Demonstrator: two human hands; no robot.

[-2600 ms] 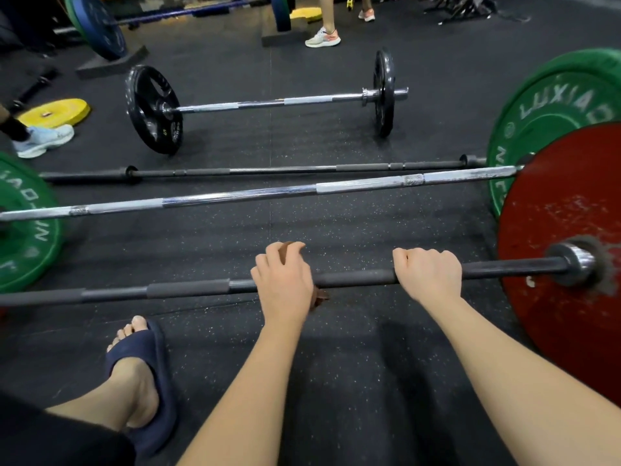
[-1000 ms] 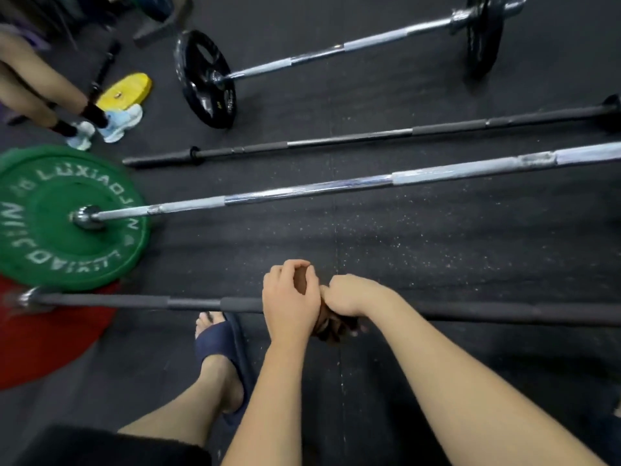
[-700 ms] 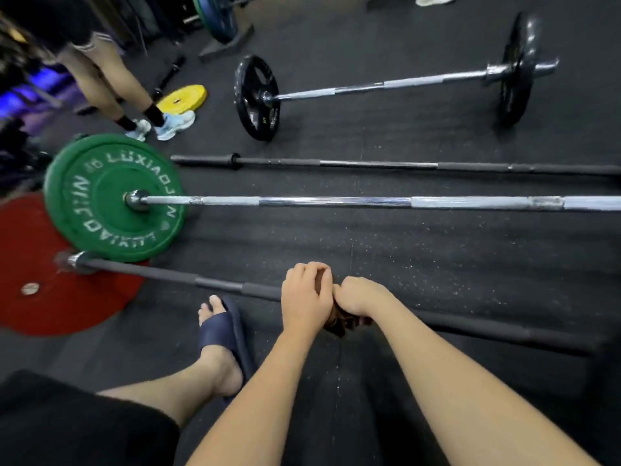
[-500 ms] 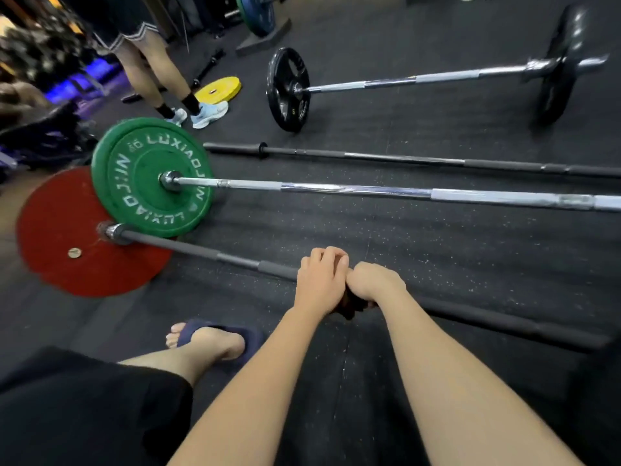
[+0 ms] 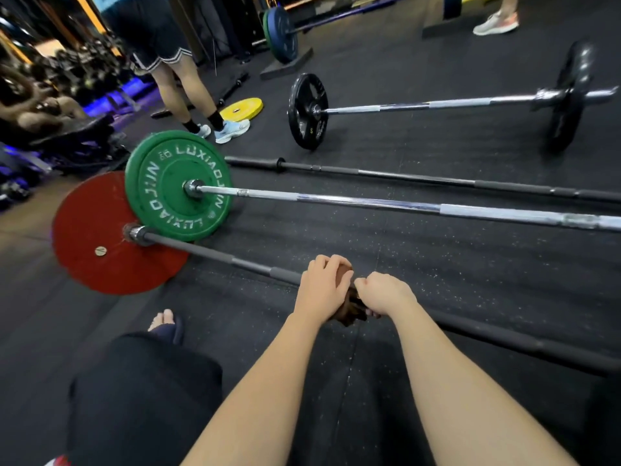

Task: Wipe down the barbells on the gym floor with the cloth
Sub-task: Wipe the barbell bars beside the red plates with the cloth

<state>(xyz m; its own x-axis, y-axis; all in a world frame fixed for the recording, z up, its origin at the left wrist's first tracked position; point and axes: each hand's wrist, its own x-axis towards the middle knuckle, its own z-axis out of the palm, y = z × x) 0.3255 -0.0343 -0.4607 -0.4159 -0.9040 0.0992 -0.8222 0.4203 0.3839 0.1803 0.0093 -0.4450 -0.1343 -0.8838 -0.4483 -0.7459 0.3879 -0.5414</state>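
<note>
Right hand (image 5: 386, 294), formerly apart, now abuts left hand (image 5: 322, 290) at 6 o'clock, both fists clenching brown cloth (image 5: 349, 309) around black barbell shaft (image 5: 215, 255).

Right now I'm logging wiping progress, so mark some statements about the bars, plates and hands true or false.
1. Both hands, left hand and right hand, grip the dark barbell bar nearest the person. True.
2. The brown cloth lies loose on the floor. False: it is bunched at the bar between the hands.
3. The round red plate sits on that dark bar's end. True.
4. The green round plate sits on the black bar. False: it sits on the silver chrome bar.
</note>
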